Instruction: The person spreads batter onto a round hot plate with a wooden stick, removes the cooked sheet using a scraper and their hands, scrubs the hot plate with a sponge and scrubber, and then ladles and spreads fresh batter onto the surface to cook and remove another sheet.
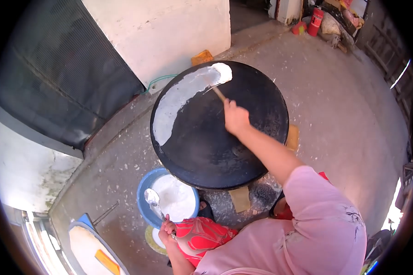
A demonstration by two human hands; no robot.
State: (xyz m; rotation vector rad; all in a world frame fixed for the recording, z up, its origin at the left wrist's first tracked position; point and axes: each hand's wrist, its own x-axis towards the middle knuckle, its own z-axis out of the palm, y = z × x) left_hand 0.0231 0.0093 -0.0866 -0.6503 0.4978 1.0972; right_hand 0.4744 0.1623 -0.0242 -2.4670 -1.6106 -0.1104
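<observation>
Farthest left, below and left of the left hand [168, 228], a long pale-filled container [85, 250] holds an orange flat piece [107, 262]. The left hand is closed around the handle of a metal ladle [152, 198], whose white-coated bowl lies up and to the left of the fingers, over a blue basin [141, 198]. This basin, just above the hand, contains white batter [178, 195]. A smaller yellow-green rimmed bowl [152, 243] shows just beside the left hand, partly covered by it.

Up and to the right of the left hand is a broad, round black griddle [215, 142]. On it, a curved band of spread batter [172, 103] runs along the left and upper part, left of the right hand [237, 117], and ends in a thicker white mound [222, 72] above that hand.

The right hand is clenched on a wooden stick [219, 94] over the griddle. The stick points up and left from the fist to the lower edge of the batter near the mound; its far end is blurred, so it probably touches the batter, but I cannot be sure.

Right of the right hand and lower, a yellow block [293, 137] sits beside the griddle's rim. Well above and right of it, a red cylinder [315, 22] stands on the floor [335, 91].
</observation>
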